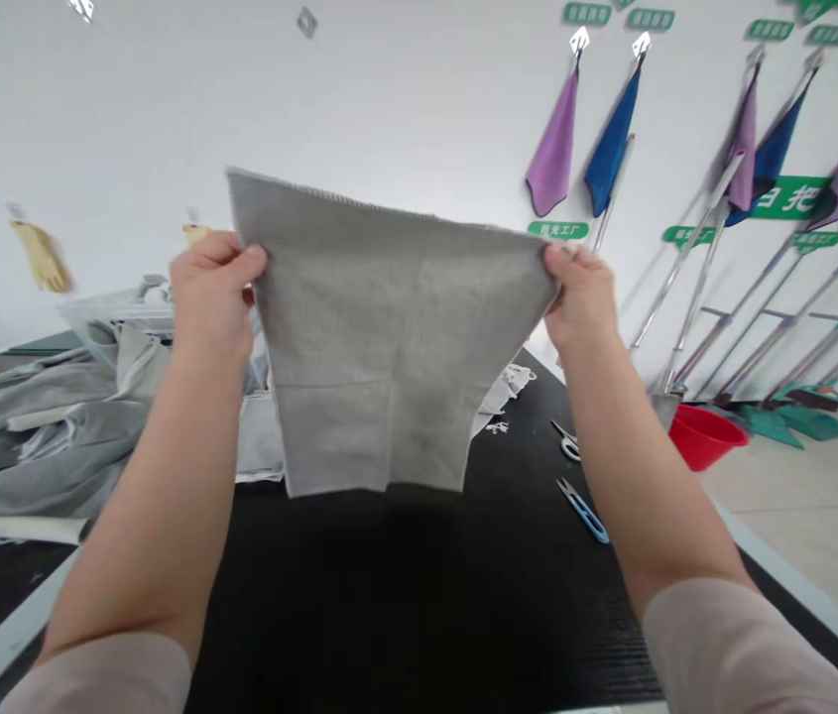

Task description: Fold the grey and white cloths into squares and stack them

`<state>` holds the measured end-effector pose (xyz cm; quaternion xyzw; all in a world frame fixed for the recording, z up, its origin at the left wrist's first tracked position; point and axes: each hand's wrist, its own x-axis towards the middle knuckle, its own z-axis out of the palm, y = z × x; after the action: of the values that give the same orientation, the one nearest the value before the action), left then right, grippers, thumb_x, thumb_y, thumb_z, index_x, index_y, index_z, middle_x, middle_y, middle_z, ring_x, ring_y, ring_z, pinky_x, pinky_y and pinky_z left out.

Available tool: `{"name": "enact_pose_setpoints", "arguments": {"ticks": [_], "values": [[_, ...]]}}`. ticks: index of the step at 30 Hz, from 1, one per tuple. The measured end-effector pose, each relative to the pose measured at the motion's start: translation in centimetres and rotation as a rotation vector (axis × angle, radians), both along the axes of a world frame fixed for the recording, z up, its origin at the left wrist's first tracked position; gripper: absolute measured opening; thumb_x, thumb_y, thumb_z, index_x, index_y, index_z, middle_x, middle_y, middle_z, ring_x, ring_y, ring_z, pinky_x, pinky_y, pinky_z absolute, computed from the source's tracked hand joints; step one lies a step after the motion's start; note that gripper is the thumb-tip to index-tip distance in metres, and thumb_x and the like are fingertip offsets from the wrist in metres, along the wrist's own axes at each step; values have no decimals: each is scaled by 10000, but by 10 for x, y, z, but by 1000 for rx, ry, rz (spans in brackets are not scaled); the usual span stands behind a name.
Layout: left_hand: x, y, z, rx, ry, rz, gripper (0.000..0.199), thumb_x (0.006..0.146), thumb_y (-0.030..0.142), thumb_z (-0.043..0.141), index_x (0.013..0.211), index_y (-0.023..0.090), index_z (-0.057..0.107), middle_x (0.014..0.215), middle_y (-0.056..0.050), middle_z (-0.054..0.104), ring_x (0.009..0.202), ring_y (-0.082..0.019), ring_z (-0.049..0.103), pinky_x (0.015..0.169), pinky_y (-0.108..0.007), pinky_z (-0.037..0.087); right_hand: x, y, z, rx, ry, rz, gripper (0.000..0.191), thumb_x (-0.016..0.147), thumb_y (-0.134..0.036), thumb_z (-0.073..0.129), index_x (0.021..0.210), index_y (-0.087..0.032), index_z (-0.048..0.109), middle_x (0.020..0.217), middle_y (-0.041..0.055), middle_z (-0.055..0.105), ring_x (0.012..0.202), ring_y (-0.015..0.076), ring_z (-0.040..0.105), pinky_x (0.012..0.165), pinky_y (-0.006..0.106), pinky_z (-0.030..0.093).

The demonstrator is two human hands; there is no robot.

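Observation:
A grey cloth (389, 327) with a stitched top edge hangs spread in the air over the black table (404, 605). Crease lines run down and across it. My left hand (214, 297) pinches its left side near the upper corner, thumb on the front. At the opposite side my right hand (580, 296) pinches the cloth near its upper right corner. The top edge slopes down slightly to the right. Behind its lower left part lies a flat stack of grey cloths (259, 436), partly hidden.
Rumpled grey cloths (54, 436) heap on the left beside a clear plastic bin (121, 309). Blue thread snips (583, 511) and scissors (568, 443) lie on the right. Beyond stand a red bucket (707, 436) and several long-handled tools; purple (556, 149) and blue cloths (614, 139) hang on the wall.

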<state>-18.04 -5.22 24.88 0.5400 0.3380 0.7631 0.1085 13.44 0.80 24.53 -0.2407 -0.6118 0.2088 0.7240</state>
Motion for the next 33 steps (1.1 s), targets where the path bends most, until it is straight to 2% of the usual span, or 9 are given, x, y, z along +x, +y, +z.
{"name": "enact_pose_setpoints", "arguments": {"ticks": [3, 6, 8, 10, 15, 20, 23, 28, 33], "values": [[-3, -34, -8, 298, 51, 11, 96, 604, 149, 598, 666, 86, 563, 577, 46, 509, 571, -56, 462, 572, -211, 356, 16, -52, -3, 205, 117, -32, 160, 581, -344, 632, 636, -231, 534, 603, -32, 510, 577, 113, 487, 576, 270, 412], [-13, -66, -57, 355, 215, -18, 178, 673, 288, 544, 646, 135, 630, 676, -30, 559, 691, -140, 512, 608, -269, 385, 34, -97, -51, 181, -54, 108, 85, 581, -367, 641, 633, -313, 603, 605, -20, 552, 555, 147, 497, 536, 306, 424], [-18, -83, -105, 41, 507, -138, 148, 632, 276, 593, 700, 161, 656, 802, -54, 545, 732, -151, 511, 600, -249, 394, 44, -115, -99, 90, -253, 308, 99, 584, -312, 652, 682, -298, 639, 583, -1, 575, 546, 161, 509, 527, 322, 427], [-18, -95, -157, -306, 519, -261, 103, 667, 246, 557, 687, 202, 648, 874, -42, 511, 747, -147, 517, 614, -242, 406, 50, -124, -147, -143, -400, 447, 112, 596, -241, 649, 706, -258, 651, 602, 21, 593, 588, 173, 527, 536, 316, 419], [-7, -114, -247, -830, 761, -379, 133, 688, 225, 507, 612, 181, 607, 846, -47, 531, 817, -160, 502, 727, -256, 391, 47, -143, -231, -597, -454, 415, 66, 603, -237, 636, 649, -194, 653, 600, 30, 584, 550, 144, 517, 509, 267, 389], [-9, -125, -266, -977, 958, -408, 115, 658, 290, 530, 629, 204, 599, 1084, -47, 496, 1012, -200, 428, 878, -328, 316, 45, -166, -263, -736, -518, 394, 151, 613, -330, 610, 636, -185, 645, 631, 41, 589, 611, 174, 544, 573, 290, 412], [-10, -126, -266, -973, 1058, -431, 242, 641, 365, 545, 865, 291, 597, 1255, -26, 359, 1134, -233, 318, 963, -447, 140, 50, -172, -268, -716, -663, 405, 203, 579, -343, 631, 741, -221, 642, 851, 74, 600, 821, 226, 539, 725, 355, 406], [-1, -124, -268, -901, 1148, -533, 275, 711, 353, 475, 974, 369, 555, 1283, -1, 311, 1182, -238, 246, 949, -517, 45, 64, -172, -269, -622, -1051, 414, 417, 526, -337, 656, 934, -301, 585, 1197, 69, 434, 1126, 286, 328, 942, 525, 27], [-7, -122, -278, -840, 1091, -588, 256, 745, 303, 440, 963, 349, 566, 1186, 1, 450, 1153, -206, 311, 969, -479, 94, 79, -170, -273, -607, -1117, 452, 534, 585, -311, 600, 1102, -273, 472, 1201, 96, 427, 1156, 252, 295, 940, 530, 7]]}}
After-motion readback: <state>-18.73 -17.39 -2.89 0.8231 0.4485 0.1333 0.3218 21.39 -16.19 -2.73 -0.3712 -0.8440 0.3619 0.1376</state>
